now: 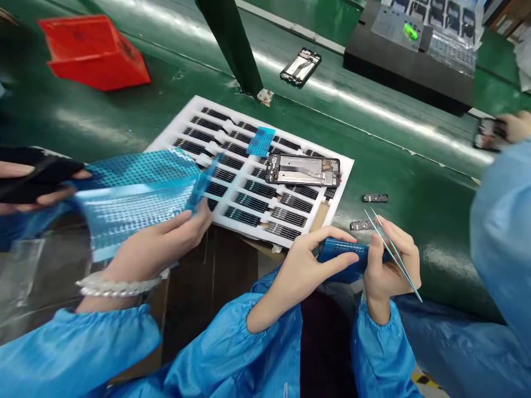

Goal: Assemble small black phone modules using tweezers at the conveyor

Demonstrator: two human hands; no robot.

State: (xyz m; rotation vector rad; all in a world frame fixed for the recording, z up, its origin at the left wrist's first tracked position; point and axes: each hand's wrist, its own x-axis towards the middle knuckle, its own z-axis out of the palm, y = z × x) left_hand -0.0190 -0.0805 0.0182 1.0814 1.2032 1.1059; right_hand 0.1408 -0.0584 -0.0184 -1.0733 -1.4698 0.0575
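Your left hand (305, 265) pinches the blue film (343, 249) between your hands, and your right hand (392, 265) grips tweezers (410, 282) at its far end, so a careless wrist turn could let their tips knock the small black part (360, 225).

On my feed, the left hand (309, 268) hides one end of the blue sheet (344, 255), and the right hand (392, 271) covers its other end. A co-worker's gloved hand (37, 179) runs off the left edge; another's hand (519, 126), at the right edge, looks smeared. I can't make out detail on the small black parts (375, 198).
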